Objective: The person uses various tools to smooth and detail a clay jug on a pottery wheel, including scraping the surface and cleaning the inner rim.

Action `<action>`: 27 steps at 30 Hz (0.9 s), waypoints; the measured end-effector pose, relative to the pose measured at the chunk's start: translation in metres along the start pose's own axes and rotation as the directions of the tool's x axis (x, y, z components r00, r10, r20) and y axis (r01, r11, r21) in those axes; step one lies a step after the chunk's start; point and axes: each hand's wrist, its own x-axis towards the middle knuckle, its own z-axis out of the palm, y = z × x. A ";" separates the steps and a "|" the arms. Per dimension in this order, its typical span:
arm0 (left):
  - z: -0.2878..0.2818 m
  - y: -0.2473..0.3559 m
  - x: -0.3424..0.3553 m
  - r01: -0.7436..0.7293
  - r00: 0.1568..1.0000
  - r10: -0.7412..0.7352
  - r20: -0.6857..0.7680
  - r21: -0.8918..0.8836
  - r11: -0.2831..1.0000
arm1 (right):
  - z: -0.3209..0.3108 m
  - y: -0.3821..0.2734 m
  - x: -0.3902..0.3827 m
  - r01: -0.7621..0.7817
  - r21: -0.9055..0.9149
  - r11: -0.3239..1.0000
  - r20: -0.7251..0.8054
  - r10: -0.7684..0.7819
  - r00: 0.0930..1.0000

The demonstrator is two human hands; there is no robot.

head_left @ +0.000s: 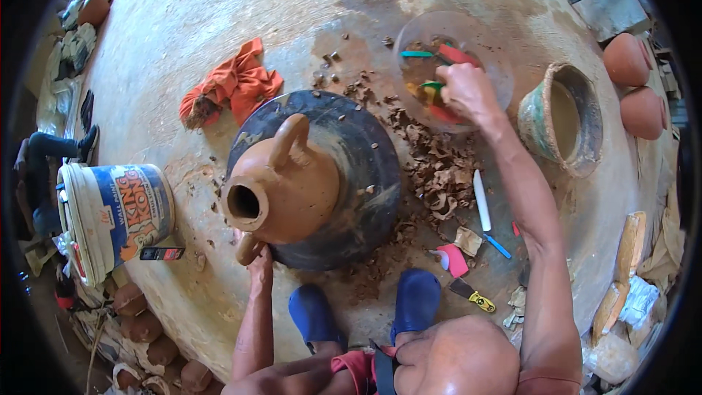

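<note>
- Two hands at work, well apart: my left hand [259, 260] presses against the near handle of the brown clay jug [281, 183], fingers together and curled on it.
- That jug lies tilted on the dark wheel [365, 168] at the centre, its mouth facing left, a second handle on its far side.
- My right hand [464, 91] reaches far right into the clear bowl [475, 36] — closed among the coloured tools there; which one it pinches I cannot tell.
- Clay shavings [439, 175] lie between wheel and bowl.
- Further right stands a green pot [545, 128]; on the far left, an orange rag [238, 84]; on the near left, a paint bucket [117, 216].
</note>
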 end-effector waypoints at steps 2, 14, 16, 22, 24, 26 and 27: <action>-0.020 -0.052 0.018 -0.188 0.975 0.180 -0.134 -0.053 0.981 | -0.010 -0.008 -0.004 0.127 0.215 0.968 -0.298 -0.058 0.953; -0.066 0.025 0.081 -0.761 0.634 0.715 0.294 0.079 0.643 | 0.027 -0.175 -0.052 0.328 0.856 0.399 -0.319 -0.091 0.943; -0.067 0.034 0.074 -0.743 0.654 0.701 0.285 0.064 0.667 | 0.029 -0.177 -0.055 0.350 0.825 0.444 -0.297 -0.187 0.936; -0.063 0.056 0.046 -0.753 0.651 0.720 0.241 0.080 0.653 | 0.035 -0.177 -0.068 0.306 0.854 0.420 -0.242 -0.200 0.949; -0.042 0.074 0.033 -0.837 0.546 0.827 0.134 0.120 0.533 | 0.037 -0.175 -0.075 0.269 0.856 0.441 -0.211 -0.178 0.961; -0.030 0.065 -0.010 -0.327 0.934 0.353 0.055 -0.261 0.908 | 0.035 -0.183 -0.087 0.235 0.877 0.419 -0.186 -0.154 0.970; -0.013 0.063 -0.029 0.086 0.996 -0.075 0.044 -0.616 0.783 | 0.031 -0.190 -0.091 0.207 0.895 0.394 -0.165 -0.138 0.977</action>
